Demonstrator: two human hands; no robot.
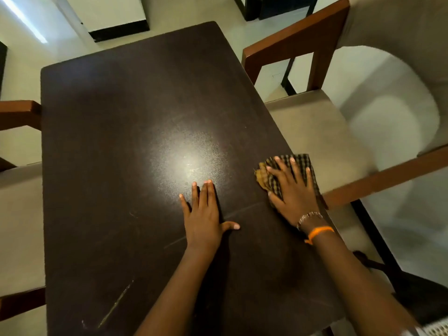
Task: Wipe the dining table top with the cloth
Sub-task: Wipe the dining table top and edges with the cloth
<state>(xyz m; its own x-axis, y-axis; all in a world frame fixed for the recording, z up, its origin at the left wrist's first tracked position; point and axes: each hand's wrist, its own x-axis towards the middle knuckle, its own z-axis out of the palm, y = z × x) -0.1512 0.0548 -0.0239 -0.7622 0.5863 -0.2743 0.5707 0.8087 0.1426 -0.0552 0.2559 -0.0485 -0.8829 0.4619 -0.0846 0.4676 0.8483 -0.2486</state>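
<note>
A dark brown dining table top (126, 141) fills the middle of the view. A checked brown and yellow cloth (300, 166) lies bunched at the table's right edge, partly hanging over it. My right hand (294, 192) lies flat on the cloth with fingers spread, pressing it against the table; its wrist wears a beaded bracelet and an orange band. My left hand (203, 214) rests flat on the bare table top to the left of the cloth, fingers straight, thumb out, holding nothing.
A wooden chair with a beige seat (315, 132) stands against the table's right side, its armrest (388, 178) close to the cloth. Another chair's wooden arm (19, 112) and seat (19, 214) sit at the left. A light tiled floor lies beyond the far edge.
</note>
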